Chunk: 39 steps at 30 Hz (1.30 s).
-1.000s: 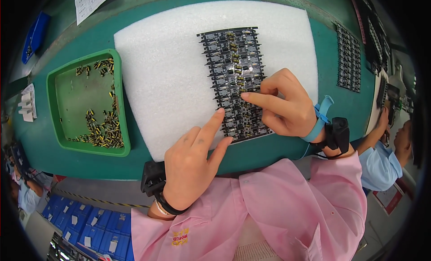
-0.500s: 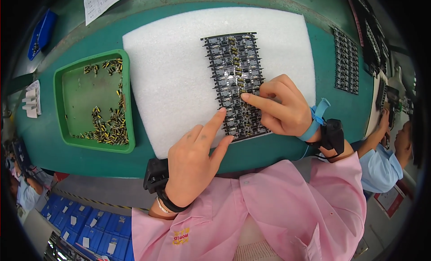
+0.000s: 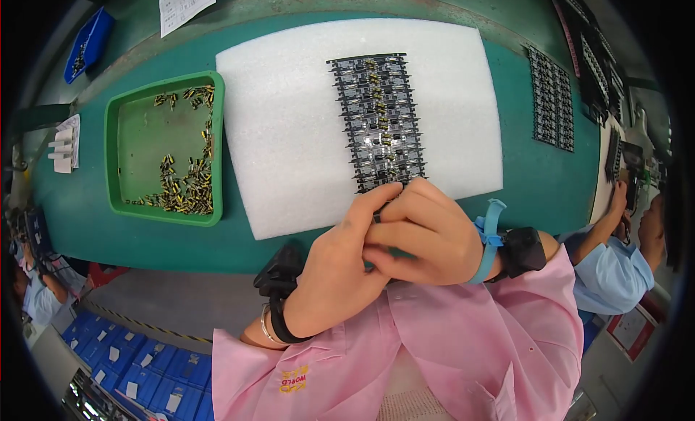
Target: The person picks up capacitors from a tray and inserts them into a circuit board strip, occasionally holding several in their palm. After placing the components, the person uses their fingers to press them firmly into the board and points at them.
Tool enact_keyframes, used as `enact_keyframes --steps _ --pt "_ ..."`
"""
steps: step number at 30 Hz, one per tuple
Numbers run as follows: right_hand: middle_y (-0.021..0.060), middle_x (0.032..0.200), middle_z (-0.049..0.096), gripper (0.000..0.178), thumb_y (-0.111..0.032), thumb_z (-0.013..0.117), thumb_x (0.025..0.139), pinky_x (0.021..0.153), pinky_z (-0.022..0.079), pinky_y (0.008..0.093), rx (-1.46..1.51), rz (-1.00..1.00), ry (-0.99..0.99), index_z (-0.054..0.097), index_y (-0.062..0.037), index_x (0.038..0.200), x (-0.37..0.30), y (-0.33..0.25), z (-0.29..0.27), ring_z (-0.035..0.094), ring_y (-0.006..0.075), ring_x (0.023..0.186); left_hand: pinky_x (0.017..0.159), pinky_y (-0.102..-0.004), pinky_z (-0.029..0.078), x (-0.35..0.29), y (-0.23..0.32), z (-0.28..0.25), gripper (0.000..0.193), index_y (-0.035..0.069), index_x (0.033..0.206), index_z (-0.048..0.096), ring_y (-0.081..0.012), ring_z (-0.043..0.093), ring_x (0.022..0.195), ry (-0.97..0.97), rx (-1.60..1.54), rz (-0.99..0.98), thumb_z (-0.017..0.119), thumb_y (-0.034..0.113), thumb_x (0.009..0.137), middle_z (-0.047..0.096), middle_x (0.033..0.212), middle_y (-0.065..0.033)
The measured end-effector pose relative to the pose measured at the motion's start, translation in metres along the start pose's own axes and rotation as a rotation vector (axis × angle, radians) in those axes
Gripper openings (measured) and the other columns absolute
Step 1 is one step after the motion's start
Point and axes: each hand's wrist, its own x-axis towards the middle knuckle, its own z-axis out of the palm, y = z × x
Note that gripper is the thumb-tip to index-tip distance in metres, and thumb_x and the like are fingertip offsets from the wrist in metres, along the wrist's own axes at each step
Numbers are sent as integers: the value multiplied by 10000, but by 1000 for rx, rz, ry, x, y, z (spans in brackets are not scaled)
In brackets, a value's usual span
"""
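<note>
A dark panel of joined circuit boards (image 3: 381,124) lies on the white foam sheet (image 3: 282,131), with a column of small yellow-and-black cylindrical components down its middle. At its near end, my left hand (image 3: 337,258) and my right hand (image 3: 427,236) meet and overlap, covering that end. My left index finger reaches to the panel's near part; the other left fingers are mostly behind the right hand. The right fingers are curled in against the left hand. Whatever is between the fingertips of either hand is hidden.
Left of the foam, a green tray (image 3: 112,160) holds many loose cylindrical components. A blue bin (image 3: 90,48) stands at the far left, a paper sheet (image 3: 184,8) at the back. More board panels (image 3: 552,99) lie to the right, where a co-worker in a blue sleeve (image 3: 615,258) sits.
Both hands have drawn back toward me from the panel's middle and come together at its near end. The right index finger, formerly pointing onto the boards, is now curled in.
</note>
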Motion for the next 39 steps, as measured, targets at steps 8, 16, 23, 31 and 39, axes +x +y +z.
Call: enact_keyframes --steps 8,16,23,31,39 --pt "88 847 552 244 -17 730 633 674 452 347 6 124 -109 612 -20 847 3 -15 5 520 281 756 682 -335 506 -13 -1 7 699 93 1350 381 -291 652 771 22 -3 -29 663 8 716 629 860 -149" --pt "94 800 523 162 -35 667 670 764 473 326 -45 146 -163 553 -17 784 11 -25 16 527 275 816 617 -397 486 -20 -5 1 725 55 1390 290 -359 626 710 8 1 -21 615 4 743 605 767 -178" --pt "94 787 515 181 -31 663 642 736 475 320 -155 103 -122 547 -21 780 13 -28 26 520 270 793 604 -395 480 -22 -9 -5 719 32 1388 286 -351 616 671 45 35 8 600 -9 742 584 715 -164" --pt "94 814 576 306 41 709 568 625 463 329 -66 98 -57 600 -2 850 17 -20 26 541 272 722 592 -387 478 -19 -12 -12 715 55 1378 303 -334 616 655 52 -20 37 603 -24 733 575 704 -150" --pt "89 810 573 288 34 721 591 627 461 331 -25 107 -69 608 -12 852 20 -15 27 541 267 722 596 -359 483 -16 -15 -18 690 85 1351 317 -291 618 644 -8 -121 -69 611 -27 737 573 717 -128"
